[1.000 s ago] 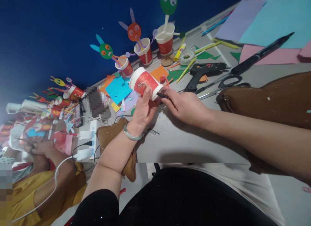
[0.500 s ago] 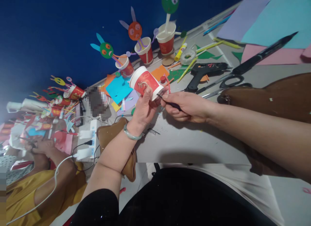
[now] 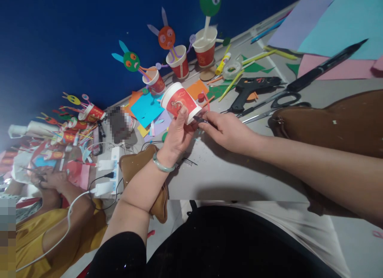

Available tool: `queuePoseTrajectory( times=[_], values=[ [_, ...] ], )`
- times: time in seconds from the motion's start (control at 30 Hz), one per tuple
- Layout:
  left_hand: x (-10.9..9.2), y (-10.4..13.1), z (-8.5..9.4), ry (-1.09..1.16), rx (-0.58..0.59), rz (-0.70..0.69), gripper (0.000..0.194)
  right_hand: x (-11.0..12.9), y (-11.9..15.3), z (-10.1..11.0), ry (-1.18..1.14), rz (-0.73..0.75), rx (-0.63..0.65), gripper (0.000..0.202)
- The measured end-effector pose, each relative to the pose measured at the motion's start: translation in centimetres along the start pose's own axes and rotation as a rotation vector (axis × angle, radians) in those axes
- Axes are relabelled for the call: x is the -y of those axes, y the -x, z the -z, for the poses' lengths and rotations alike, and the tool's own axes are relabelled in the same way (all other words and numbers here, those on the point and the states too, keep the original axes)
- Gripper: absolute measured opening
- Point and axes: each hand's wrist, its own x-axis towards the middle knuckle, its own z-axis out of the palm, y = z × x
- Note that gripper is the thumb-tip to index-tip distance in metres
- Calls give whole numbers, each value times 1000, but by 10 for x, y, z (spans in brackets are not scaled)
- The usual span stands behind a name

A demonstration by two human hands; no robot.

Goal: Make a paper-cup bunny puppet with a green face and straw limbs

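Observation:
A red and white paper cup (image 3: 178, 100) is tilted over the table, its open rim toward the upper left. My left hand (image 3: 179, 134) is wrapped round its lower side, thumb on the red print. At the cup's base, my right hand (image 3: 226, 128) is closed on a thin dark tool (image 3: 201, 119), whose front end meets the white bottom edge. The tool's exact kind and its tip cannot be made out. Behind the cup lie a blue sheet (image 3: 147, 109) and an orange sheet (image 3: 196, 89).
Cups with paper faces, one red cup (image 3: 205, 54) among them, stand along the wall. Right of my hands lie a black glue gun (image 3: 247, 90), scissors (image 3: 285, 100) and a black pen (image 3: 324, 66). A power strip (image 3: 116, 166) and another person's hands (image 3: 49, 177) are at left.
My right hand has shifted its grip on the dark tool, its fingers now nearer the cup's base and more of its back showing. The cup has moved very slightly right.

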Motion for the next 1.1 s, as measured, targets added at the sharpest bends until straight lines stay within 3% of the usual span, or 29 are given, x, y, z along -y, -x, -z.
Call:
queuePoseTrajectory(
  times=[0.13,0.33,0.47,0.63,0.87,1.1],
  values=[
    [1,-1,2,12,37,-13,45,3,1,-1,-40,-21,23,24],
    [3,-2,5,-2,53,-18,45,15,0,3,-756,-446,310,32],
    [2,-2,6,-1,49,-4,44,19,-2,9,-945,-551,392,33],
    [-4,-4,11,3,68,-23,46,14,0,7,-885,-530,391,33],
    [-13,-7,12,72,52,9,61,0,7,-1,-809,-274,529,34],
    [-15,-6,13,78,28,29,72,-2,6,0,-802,-208,545,38]
  ],
)
